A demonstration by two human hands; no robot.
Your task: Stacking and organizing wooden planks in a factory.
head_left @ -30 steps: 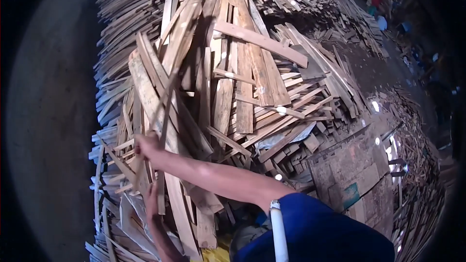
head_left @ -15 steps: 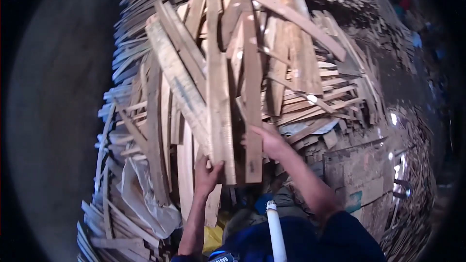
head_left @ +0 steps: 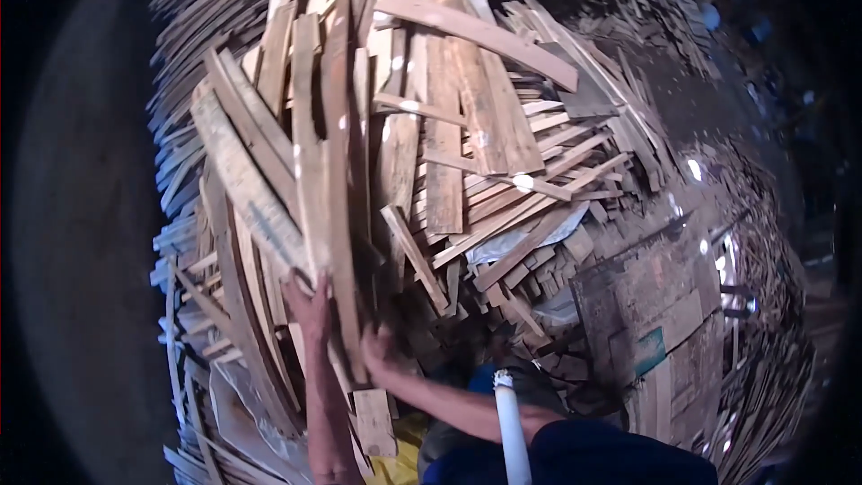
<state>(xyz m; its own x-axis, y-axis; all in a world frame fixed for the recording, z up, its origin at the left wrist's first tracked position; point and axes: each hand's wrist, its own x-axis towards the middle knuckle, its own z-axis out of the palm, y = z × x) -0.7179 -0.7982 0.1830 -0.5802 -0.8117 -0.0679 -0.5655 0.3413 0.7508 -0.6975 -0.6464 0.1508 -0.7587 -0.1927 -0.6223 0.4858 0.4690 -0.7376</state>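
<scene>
My left hand point(head_left: 310, 305) has its fingers and thumb at the near end of a long pale plank point(head_left: 310, 180), closed about it. Right beside that plank runs a long brown plank point(head_left: 340, 216), standing along its right edge. My right hand point(head_left: 381, 355), a little blurred, has its fingers curled against the brown plank's right edge near its lower end. How far the fingers reach behind the wood is hidden. To the left leans a wide pale plank with dark stains point(head_left: 247, 184).
A heap of loose planks point(head_left: 467, 117) spreads ahead, with stacked strips point(head_left: 184, 126) along the left. A patched wooden panel point(head_left: 660, 323) stands at the right. Clear plastic sheeting point(head_left: 238, 413) and something yellow point(head_left: 400, 449) lie near me. A lit cigarette point(head_left: 510, 422) juts into the lower view.
My right hand has brought the brown plank left, up against the pale one, and now sits nearer its lower end. The view has shifted, so the heap appears further left.
</scene>
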